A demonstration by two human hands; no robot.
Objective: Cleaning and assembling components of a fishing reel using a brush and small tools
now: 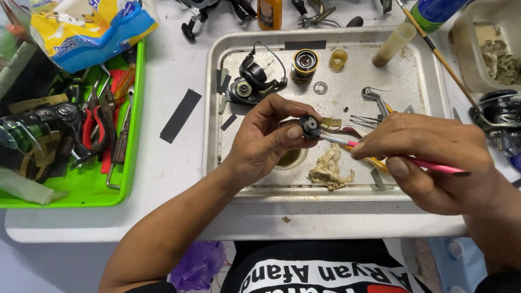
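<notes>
Small black reel part (310,126) sits pinched between the thumb and fingers of the left hand (266,138), held above the metal tray (214,97) on the desk (168,179). The right hand (434,154) is closed on a pink-handled brush (380,152), its tip touching the part. The grip is only at the fingertips, so a firm push from the brush could likely flick the part loose; it might land in the small cup (291,158) below or among the loose washer (320,87) and bits.

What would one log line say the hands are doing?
left hand: pinches small black part | right hand: holds pink brush, tip at part | under: metal tray
</notes>
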